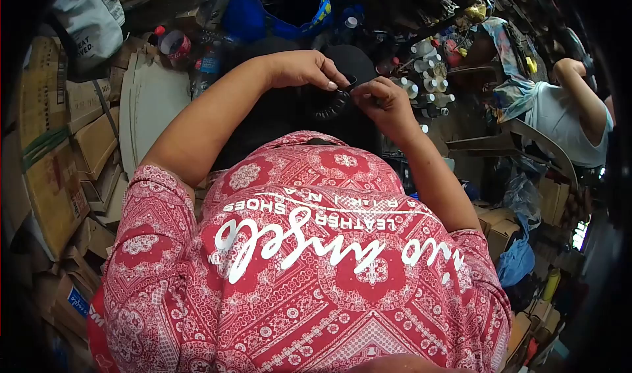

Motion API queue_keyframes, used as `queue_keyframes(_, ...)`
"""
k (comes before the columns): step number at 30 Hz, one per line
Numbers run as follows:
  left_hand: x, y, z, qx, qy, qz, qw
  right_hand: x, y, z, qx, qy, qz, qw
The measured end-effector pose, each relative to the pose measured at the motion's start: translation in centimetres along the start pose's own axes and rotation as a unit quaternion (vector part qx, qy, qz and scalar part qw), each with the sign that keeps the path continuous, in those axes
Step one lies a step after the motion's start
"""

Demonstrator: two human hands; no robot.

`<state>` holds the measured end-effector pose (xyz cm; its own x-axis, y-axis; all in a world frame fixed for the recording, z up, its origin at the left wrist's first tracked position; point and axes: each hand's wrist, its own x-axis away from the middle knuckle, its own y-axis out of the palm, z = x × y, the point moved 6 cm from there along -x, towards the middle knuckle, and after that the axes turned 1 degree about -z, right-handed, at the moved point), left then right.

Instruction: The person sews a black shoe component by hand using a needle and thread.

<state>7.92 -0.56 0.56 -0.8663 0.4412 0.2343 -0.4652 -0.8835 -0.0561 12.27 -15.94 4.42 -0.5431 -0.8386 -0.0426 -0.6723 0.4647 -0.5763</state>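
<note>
My left hand [303,70] reaches in from the left with its fingertips pinching a black strip. From the other side my right hand [386,103] is closed, thumb and forefinger meeting the same black piece. Below the fingertips hangs a ridged black loop that looks like a coiled cord [330,107]; its exact kind is hard to make out against the dark cloth behind. Both hands are close together in front of my red patterned shirt [316,241]. A rounded black shape [354,63] lies just beyond the fingers.
Flattened cardboard [49,149] and a pale panel [158,103] stand on the left. Ahead is an open blue bag [276,27], with several plastic bottles [431,77] to its right. Another person in a white shirt [566,123] is at the far right, above a blue plastic bag [517,261].
</note>
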Motion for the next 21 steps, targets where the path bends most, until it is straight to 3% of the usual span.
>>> queue_keyframes(5,0.0,0.4,0.1,-0.014,-0.027,-0.012,0.999,0.3,-0.1,-0.9,0.078,0.005,-0.008,0.997)
queue_keyframes(14,-0.7,0.8,-0.1,-0.044,-0.02,-0.05,0.998,-0.2,-0.3,-3.8,0.25,-0.079,-0.063,0.963)
queue_keyframes(16,-0.9,1.0,0.2,-0.067,-0.025,-0.044,0.996,-0.5,0.2,-4.2,0.343,-0.046,-0.137,0.928)
queue_keyframes(19,-1.0,0.9,0.3,-0.065,-0.023,-0.034,0.997,-1.6,0.4,-4.3,0.381,-0.064,-0.195,0.902)
queue_keyframes(21,-1.2,0.7,0.4,-0.039,-0.016,-0.027,0.999,-2.4,0.0,-3.0,0.337,-0.051,-0.205,0.918)
